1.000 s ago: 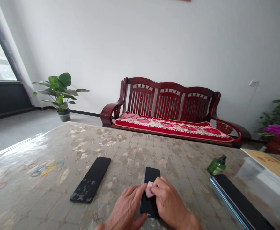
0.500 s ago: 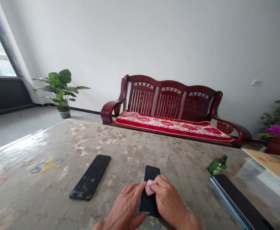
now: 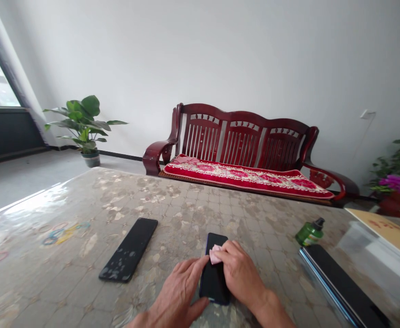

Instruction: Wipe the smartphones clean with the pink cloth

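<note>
A black smartphone with a bluish edge lies face up on the table in front of me. My left hand holds it at its left side, fingertips near the upper edge and thumb by the lower corner. Between the fingers of my right hand is a folded pink cloth, pressed on the upper part of the screen. Left of my hands lies a larger black phone with pale spots on its lower half.
Rubber bands lie on the patterned tablecloth at left. At right are a green spray bottle, stacked phones and a clear plastic box. Behind the table stands a red wooden bench; a potted plant is at back left.
My right hand has slid the pink cloth slightly up the screen. My left hand stays at the phone's left side. The view has shifted slightly.
</note>
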Tool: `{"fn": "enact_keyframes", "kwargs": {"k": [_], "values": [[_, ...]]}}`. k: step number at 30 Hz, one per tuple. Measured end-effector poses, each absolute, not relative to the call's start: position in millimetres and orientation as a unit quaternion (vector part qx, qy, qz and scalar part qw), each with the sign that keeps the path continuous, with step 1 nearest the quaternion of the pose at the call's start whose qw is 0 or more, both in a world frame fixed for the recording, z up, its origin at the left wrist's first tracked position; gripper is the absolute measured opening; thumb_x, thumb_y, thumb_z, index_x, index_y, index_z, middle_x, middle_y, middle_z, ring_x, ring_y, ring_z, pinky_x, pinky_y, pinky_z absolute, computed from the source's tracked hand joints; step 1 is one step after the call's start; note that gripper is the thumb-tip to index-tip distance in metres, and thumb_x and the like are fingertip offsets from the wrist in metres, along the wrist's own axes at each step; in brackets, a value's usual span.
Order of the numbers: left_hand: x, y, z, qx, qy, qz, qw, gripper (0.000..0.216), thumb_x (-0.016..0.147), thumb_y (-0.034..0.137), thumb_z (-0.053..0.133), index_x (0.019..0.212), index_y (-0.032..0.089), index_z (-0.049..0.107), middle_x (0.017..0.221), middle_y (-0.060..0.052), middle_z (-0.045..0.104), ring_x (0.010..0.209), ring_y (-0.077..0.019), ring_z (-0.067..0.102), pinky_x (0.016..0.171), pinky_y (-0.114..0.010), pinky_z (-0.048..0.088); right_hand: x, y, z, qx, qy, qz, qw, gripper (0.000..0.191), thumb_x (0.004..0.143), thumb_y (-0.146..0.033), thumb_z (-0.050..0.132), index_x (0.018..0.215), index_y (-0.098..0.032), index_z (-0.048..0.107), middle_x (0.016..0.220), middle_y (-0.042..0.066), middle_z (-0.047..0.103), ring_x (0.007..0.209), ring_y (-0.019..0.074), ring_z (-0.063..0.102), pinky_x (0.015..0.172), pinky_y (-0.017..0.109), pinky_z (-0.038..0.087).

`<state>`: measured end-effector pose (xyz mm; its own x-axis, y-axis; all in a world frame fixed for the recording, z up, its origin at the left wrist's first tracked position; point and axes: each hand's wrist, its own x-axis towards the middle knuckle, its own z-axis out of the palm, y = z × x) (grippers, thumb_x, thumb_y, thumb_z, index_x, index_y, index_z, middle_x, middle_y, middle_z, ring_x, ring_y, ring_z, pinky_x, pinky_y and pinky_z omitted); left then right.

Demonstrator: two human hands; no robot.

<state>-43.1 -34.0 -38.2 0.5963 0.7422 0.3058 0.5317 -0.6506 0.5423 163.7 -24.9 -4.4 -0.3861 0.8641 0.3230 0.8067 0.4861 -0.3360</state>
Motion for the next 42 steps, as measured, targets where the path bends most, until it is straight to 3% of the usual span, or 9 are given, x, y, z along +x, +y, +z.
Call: {"fn": "enact_keyframes", "kwargs": {"k": [7, 16, 23, 29, 35, 40, 42], "values": [[-43, -34, -42, 0.870, 0.372, 0.258, 0.198, 0.081, 0.070, 0.008, 0.058, 0.142, 0.026, 0.026, 0.132, -0.008, 0.056, 0.120, -0.0279, 0.052, 0.103, -0.043, 0.041, 164, -38, -6, -0.443, -0.869, 0.097, 0.196, 0.029, 0.084, -0.001, 0.045, 0.082, -0.022, 0.065, 0.085, 0.002, 0.057, 0.085, 0.0157, 0.051, 0.079, 0.026, 0.041], [-44, -33, -50, 0.866, 0.371, 0.273, 0.196, 0.083, 0.071, 0.009, 0.061, 0.144, 0.029, 0.024, 0.133, -0.007, 0.055, 0.118, -0.0275, 0.052, 0.103, -0.042, 0.041, 162, -4, -11, -0.548, -0.801, 0.034, 0.237, 0.033, 0.093, -0.004, 0.042, 0.101, -0.022, 0.069, 0.094, 0.006, 0.059, 0.093, 0.0197, 0.052, 0.084, 0.030, 0.044], [-43, -33, -53, 0.861, 0.373, 0.284, 0.196, 0.090, 0.067, 0.006, 0.058, 0.145, 0.029, 0.019, 0.137, -0.008, 0.053, 0.122, -0.0273, 0.051, 0.104, -0.042, 0.040, 159, -30, -3, -0.464, -0.858, 0.076, 0.207, 0.031, 0.095, -0.009, 0.042, 0.080, -0.021, 0.065, 0.083, 0.003, 0.057, 0.082, 0.0167, 0.051, 0.077, 0.028, 0.041], [-44, -32, -50, 0.848, 0.388, 0.288, 0.218, 0.088, 0.068, 0.007, 0.059, 0.145, 0.029, 0.023, 0.139, -0.007, 0.053, 0.123, -0.0258, 0.052, 0.105, -0.039, 0.041, 160, -23, -2, -0.502, -0.832, 0.058, 0.227, 0.033, 0.098, -0.011, 0.039, 0.088, -0.022, 0.068, 0.087, 0.004, 0.058, 0.087, 0.0168, 0.051, 0.079, 0.028, 0.041], [-44, -29, -49, 0.843, 0.407, 0.268, 0.230, 0.086, 0.068, 0.007, 0.060, 0.144, 0.028, 0.027, 0.138, -0.007, 0.054, 0.125, -0.0271, 0.052, 0.107, -0.039, 0.039, 161, -37, -5, -0.436, -0.871, 0.114, 0.198, 0.027, 0.085, -0.003, 0.047, 0.081, -0.021, 0.066, 0.084, 0.002, 0.058, 0.085, 0.0155, 0.051, 0.078, 0.026, 0.039], [-42, -30, -39, 0.842, 0.428, 0.229, 0.237, 0.078, 0.069, 0.006, 0.058, 0.141, 0.027, 0.034, 0.137, -0.006, 0.055, 0.126, -0.0257, 0.051, 0.109, -0.039, 0.038, 164, -36, -4, -0.485, -0.840, 0.094, 0.225, 0.035, 0.095, -0.008, 0.037, 0.082, -0.021, 0.066, 0.086, 0.004, 0.057, 0.087, 0.0159, 0.051, 0.081, 0.027, 0.039], [-43, -30, -32, 0.847, 0.430, 0.206, 0.236, 0.076, 0.070, 0.006, 0.056, 0.140, 0.026, 0.035, 0.140, -0.006, 0.053, 0.127, -0.0248, 0.049, 0.110, -0.039, 0.036, 166, -36, -5, -0.476, -0.846, 0.094, 0.222, 0.033, 0.093, -0.006, 0.038, 0.081, -0.021, 0.065, 0.086, 0.004, 0.057, 0.087, 0.0161, 0.050, 0.080, 0.027, 0.039]]}}
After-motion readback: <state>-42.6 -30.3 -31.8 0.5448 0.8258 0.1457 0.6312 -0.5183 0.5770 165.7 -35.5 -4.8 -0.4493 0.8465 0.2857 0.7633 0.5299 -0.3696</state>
